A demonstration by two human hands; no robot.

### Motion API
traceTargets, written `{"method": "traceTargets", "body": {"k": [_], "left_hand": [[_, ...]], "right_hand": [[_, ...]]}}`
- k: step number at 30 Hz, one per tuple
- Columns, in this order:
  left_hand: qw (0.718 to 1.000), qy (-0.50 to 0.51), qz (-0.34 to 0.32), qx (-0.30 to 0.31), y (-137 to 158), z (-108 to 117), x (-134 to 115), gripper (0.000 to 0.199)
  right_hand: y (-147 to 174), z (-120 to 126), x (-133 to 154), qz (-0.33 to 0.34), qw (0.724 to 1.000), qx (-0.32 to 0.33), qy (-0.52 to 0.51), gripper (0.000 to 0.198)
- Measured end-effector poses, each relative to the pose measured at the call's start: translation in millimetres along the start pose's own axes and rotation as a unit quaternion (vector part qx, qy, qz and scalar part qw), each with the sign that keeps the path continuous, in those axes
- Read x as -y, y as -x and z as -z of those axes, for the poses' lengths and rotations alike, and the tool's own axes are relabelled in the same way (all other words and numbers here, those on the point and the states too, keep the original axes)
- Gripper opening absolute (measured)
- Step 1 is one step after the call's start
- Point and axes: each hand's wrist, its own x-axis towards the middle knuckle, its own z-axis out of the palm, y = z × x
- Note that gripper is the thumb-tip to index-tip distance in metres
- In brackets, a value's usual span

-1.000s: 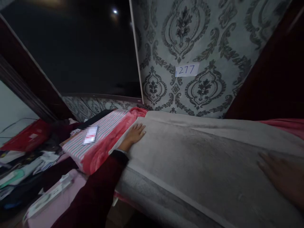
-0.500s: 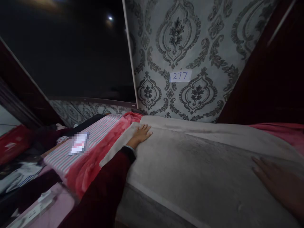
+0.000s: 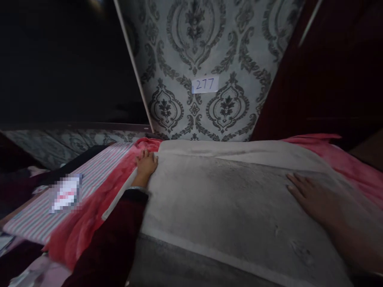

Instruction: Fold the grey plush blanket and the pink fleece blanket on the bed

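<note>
A wide grey cloth (image 3: 215,199), soft and folded in layers like a blanket, lies spread before me. My left hand (image 3: 146,165) rests at its far left corner, palm down, the fingers apart and slightly bent by the edge. On the right part of the cloth my right hand (image 3: 314,197) lies flat, fingers stretched out; it is somewhat blurred. Under the grey cloth a red plush blanket (image 3: 95,203) shows along the left side, and pinkish-red fabric (image 3: 341,163) shows at the right.
A striped sheet or pad (image 3: 98,167) lies left of the red blanket, with a blurred-out flat item (image 3: 66,193) on it. Behind stand a large dark screen (image 3: 66,71), a patterned wall (image 3: 176,56) with a paper marked 277 (image 3: 205,84), and a dark red panel (image 3: 323,79).
The view has turned to the right. My left hand has slid left to the edge of the grey cloth, and my right hand shows more fully, a little further left on it.
</note>
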Motion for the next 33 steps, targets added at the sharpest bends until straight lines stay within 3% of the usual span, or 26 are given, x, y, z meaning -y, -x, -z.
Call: {"method": "traceTargets", "body": {"k": [2,4,7,9,11,13,16,20,23,24,26,29,31,33], "left_hand": [[0.999,0.019,-0.044,-0.008,0.0,8.0,-15.2,0.055],[0.989,0.048,-0.129,0.046,0.1,17.3,-43.0,0.058],[0.944,0.094,-0.289,0.13,8.0,27.0,-104.1,0.065],[0.909,0.115,-0.378,0.135,20.0,26.5,-146.2,0.069],[0.889,0.117,-0.424,0.128,34.8,19.2,-178.6,0.069],[0.886,0.108,-0.432,0.131,48.2,7.8,-196.4,0.069],[0.89,0.104,-0.423,0.134,57.9,-6.2,-201.3,0.07],[0.89,0.113,-0.418,0.139,54.9,-8.7,-197.7,0.07],[0.891,0.117,-0.417,0.136,52.2,-6.1,-198.9,0.068],[0.891,0.117,-0.418,0.134,52.0,-5.5,-199.4,0.067],[0.887,0.122,-0.427,0.125,52.0,-5.0,-199.5,0.064],[0.871,0.133,-0.457,0.119,50.7,-5.4,-198.0,0.061],[0.865,0.13,-0.467,0.129,48.7,-6.1,-197.0,0.06],[0.865,0.123,-0.466,0.138,46.8,-7.0,-196.9,0.059]], "right_hand": [[1.4,11.8,9.2,-0.011,0.999,0.03,-0.01,0.078],[2.4,19.7,15.1,-0.018,0.999,0.042,-0.015,0.075],[2.9,23.2,17.7,-0.015,0.999,0.033,-0.011,0.068],[2.6,21.8,17.2,-0.005,1.0,0.017,-0.008,0.064],[2.0,19.6,16.6,0.003,1.0,0.003,-0.01,0.063],[1.5,17.9,16.4,0.001,1.0,0.002,-0.014,0.063],[1.1,18.3,15.5,-0.01,1.0,0.015,-0.014,0.063],[-3.1,30.9,19.2,-0.031,0.998,0.06,-0.002,0.063],[-13.2,49.6,50.7,-0.05,0.993,0.103,0.0,0.064],[-17.7,55.5,70.1,-0.031,0.994,0.104,-0.005,0.064],[-27.0,63.8,119.0,0.089,0.992,0.082,-0.034,0.065],[-38.9,64.3,191.3,0.235,0.961,0.108,-0.102,0.067],[-44.9,57.7,216.0,0.266,0.947,0.128,-0.128,0.07],[-49.0,49.1,210.7,0.261,0.949,0.125,-0.124,0.07]]}}
